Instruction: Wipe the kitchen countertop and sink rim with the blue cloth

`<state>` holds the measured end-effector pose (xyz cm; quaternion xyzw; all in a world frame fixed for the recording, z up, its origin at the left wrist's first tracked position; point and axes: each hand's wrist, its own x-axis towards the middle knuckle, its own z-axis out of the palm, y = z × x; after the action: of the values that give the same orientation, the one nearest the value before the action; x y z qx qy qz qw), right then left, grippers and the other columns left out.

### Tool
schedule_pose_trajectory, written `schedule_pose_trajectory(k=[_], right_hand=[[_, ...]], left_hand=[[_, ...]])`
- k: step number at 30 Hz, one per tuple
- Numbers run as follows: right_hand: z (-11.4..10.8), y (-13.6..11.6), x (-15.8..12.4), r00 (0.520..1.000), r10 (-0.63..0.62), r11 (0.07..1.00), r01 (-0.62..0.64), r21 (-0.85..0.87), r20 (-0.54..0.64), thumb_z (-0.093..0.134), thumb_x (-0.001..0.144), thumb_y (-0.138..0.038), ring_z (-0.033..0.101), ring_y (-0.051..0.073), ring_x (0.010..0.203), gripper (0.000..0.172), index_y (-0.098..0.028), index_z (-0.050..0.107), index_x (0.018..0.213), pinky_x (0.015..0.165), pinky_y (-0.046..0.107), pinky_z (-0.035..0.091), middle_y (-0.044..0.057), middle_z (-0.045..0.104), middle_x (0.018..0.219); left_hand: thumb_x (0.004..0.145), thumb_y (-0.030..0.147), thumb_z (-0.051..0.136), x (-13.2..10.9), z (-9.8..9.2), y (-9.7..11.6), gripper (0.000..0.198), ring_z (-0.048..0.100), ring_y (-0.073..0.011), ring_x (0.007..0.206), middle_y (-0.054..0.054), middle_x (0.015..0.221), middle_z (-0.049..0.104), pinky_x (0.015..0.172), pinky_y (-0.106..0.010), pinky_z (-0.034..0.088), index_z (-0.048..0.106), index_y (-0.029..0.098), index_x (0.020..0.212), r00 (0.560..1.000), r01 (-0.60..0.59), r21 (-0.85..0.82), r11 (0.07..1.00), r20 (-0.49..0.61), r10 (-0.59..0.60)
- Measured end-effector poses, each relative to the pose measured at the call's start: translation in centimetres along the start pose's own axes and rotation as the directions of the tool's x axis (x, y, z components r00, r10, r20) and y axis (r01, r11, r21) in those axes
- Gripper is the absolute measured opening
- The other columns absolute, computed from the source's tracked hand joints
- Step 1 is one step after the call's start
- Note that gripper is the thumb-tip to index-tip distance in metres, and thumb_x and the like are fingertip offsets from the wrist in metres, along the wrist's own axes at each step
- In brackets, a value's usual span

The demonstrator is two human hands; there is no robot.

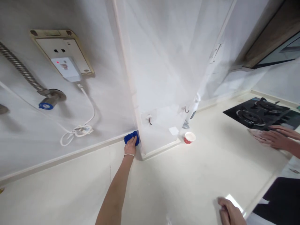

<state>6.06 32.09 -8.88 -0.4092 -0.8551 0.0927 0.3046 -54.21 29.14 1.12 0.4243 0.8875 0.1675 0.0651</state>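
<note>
My left hand (pixel 130 148) is closed on a blue cloth (pixel 131 137), pressed into the corner where the countertop (pixel 89 187) meets the wall and a boxed-out pillar (pixel 161 93). A thin bracelet circles that wrist. At the lower right, my right hand (pixel 231 212) rests on the counter near its front edge, fingers loosely bent and apart, with nothing visible in it. A bright white patch beside it may be a reflection; I cannot tell. A red-and-white tub (pixel 189 137) stands by the pillar's foot, with a white spray bottle (pixel 192 109) behind it.
Another person's hands (pixel 278 137) hold a pale cloth (pixel 259 137) beside the black gas hob (pixel 260 112). On the left wall are a socket with a plugged-in adapter (pixel 67 68), its white cable, and a water valve (pixel 50 100). Hooks (pixel 150 120) stick out from the pillar.
</note>
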Motion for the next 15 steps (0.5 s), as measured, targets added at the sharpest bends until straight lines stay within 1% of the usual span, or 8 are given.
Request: schedule_pose_trajectory(k=[3, 5, 7, 8, 10, 12, 15], right_hand=[[0.0, -0.3, 0.3, 1.000, -0.022, 1.000, 0.022, 0.012, -0.008, 0.050, 0.089, -0.029, 0.071, 0.024, 0.074, 0.016, -0.025, 0.062, 0.098, 0.063, 0.034, 0.055, 0.005, 0.073, 0.089], [0.2, -0.2, 0.3, 1.000, -0.017, 1.000, 0.017, 0.007, -0.024, 0.049, 0.089, -0.029, 0.071, 0.023, 0.075, 0.016, -0.025, 0.061, 0.100, 0.064, 0.034, 0.055, 0.005, 0.073, 0.090], [0.5, 0.1, 0.0, 0.999, -0.020, 1.000, 0.021, 0.015, -0.027, 0.049, 0.089, -0.029, 0.070, 0.023, 0.076, 0.017, -0.025, 0.060, 0.101, 0.065, 0.035, 0.055, 0.005, 0.073, 0.090], [0.8, 0.3, -0.1, 0.999, -0.024, 0.999, 0.025, 0.022, -0.030, 0.049, 0.089, -0.029, 0.070, 0.023, 0.076, 0.017, -0.025, 0.060, 0.102, 0.066, 0.035, 0.055, 0.005, 0.072, 0.091], [1.3, 0.7, -0.5, 0.999, -0.031, 0.999, 0.032, 0.035, -0.035, 0.048, 0.089, -0.029, 0.070, 0.023, 0.076, 0.018, -0.026, 0.059, 0.103, 0.067, 0.036, 0.054, 0.005, 0.072, 0.092], [1.7, 0.8, -0.7, 0.999, -0.020, 0.999, 0.022, 0.036, -0.041, 0.047, 0.090, -0.028, 0.069, 0.023, 0.076, 0.018, -0.026, 0.058, 0.104, 0.069, 0.036, 0.053, 0.005, 0.072, 0.092], [1.8, 0.6, -0.6, 0.999, 0.000, 0.999, 0.001, 0.033, -0.033, 0.046, 0.090, -0.027, 0.068, 0.022, 0.077, 0.019, -0.026, 0.057, 0.105, 0.072, 0.037, 0.052, 0.003, 0.070, 0.093]], left_hand=[[0.088, 0.001, 0.033, -2.0, -0.4, -0.4, 0.071, 0.050, -0.0236, 0.141, -0.005, 0.157, 0.050, 0.112, -0.040, 0.050, 0.044, 0.031, 0.151, 0.998, -0.040, 0.069, 0.997, 0.043, 0.037], [0.086, -0.002, 0.033, -4.5, -0.4, -0.6, 0.070, 0.051, -0.0240, 0.140, -0.007, 0.154, 0.054, 0.114, -0.040, 0.048, 0.051, 0.030, 0.147, 0.995, -0.072, 0.117, 0.991, 0.077, 0.063], [0.084, -0.005, 0.032, -7.8, -0.3, -0.6, 0.072, 0.050, -0.0238, 0.141, -0.006, 0.151, 0.057, 0.117, -0.040, 0.044, 0.057, 0.029, 0.142, 0.990, -0.110, 0.169, 0.980, 0.104, 0.093], [0.082, -0.007, 0.032, -9.5, -0.2, -0.5, 0.073, 0.049, -0.0239, 0.142, -0.006, 0.151, 0.057, 0.118, -0.040, 0.043, 0.058, 0.028, 0.141, 0.988, -0.128, 0.195, 0.972, 0.112, 0.108], [0.080, -0.009, 0.031, -13.2, 0.2, 0.0, 0.076, 0.051, -0.0248, 0.141, -0.007, 0.152, 0.054, 0.115, -0.039, 0.048, 0.056, 0.027, 0.142, 0.983, -0.159, 0.246, 0.956, 0.125, 0.131], [0.078, -0.011, 0.031, -16.8, 0.9, 0.6, 0.080, 0.052, -0.0247, 0.139, -0.006, 0.152, 0.053, 0.112, -0.039, 0.051, 0.054, 0.029, 0.143, 0.977, -0.194, 0.283, 0.939, 0.139, 0.159], [0.073, -0.014, 0.031, -21.6, 2.1, 0.9, 0.088, 0.050, -0.0225, 0.141, 0.000, 0.153, 0.053, 0.116, -0.039, 0.047, 0.053, 0.034, 0.144, 0.960, -0.274, 0.313, 0.909, 0.152, 0.237]])
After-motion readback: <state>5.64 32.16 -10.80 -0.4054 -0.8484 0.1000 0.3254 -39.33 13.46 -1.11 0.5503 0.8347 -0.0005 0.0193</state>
